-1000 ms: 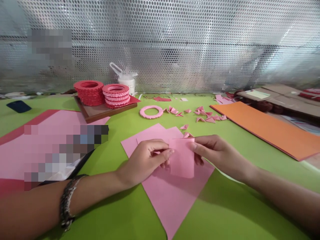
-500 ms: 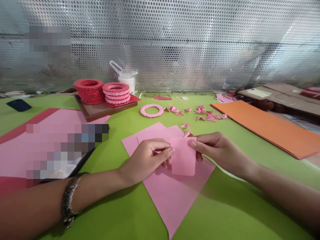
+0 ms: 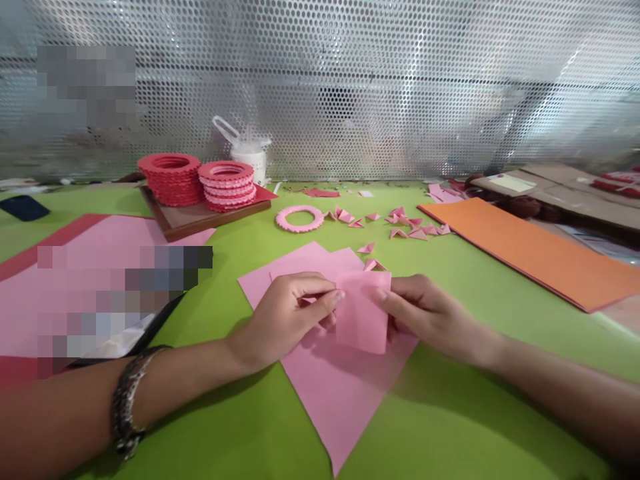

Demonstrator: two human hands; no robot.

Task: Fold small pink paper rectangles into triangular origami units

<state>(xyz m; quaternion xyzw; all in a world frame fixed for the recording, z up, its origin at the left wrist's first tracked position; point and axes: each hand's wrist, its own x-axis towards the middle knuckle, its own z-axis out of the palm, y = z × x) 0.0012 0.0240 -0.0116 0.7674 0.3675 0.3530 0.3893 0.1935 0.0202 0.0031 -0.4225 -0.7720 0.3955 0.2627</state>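
Observation:
A small pink paper piece is held up between my two hands. My left hand pinches its left edge, thumb in front. At its upper right edge my right hand grips it, with the thumb on the near face and the other fingers partly hidden behind. Beneath them, larger pink paper sheets lie on the green table, one corner pointing toward me. Just beyond the held paper are small folded pink triangles and a pink paper ring.
Stacked red and pink rings stand on a brown tray at the back left, near a white cup. Orange sheets and cardboard lie on the right. Large pink sheets cover the left side.
My right hand has shifted its grip slightly down and inward on the small paper, which now bends a little. The whole view has moved slightly.

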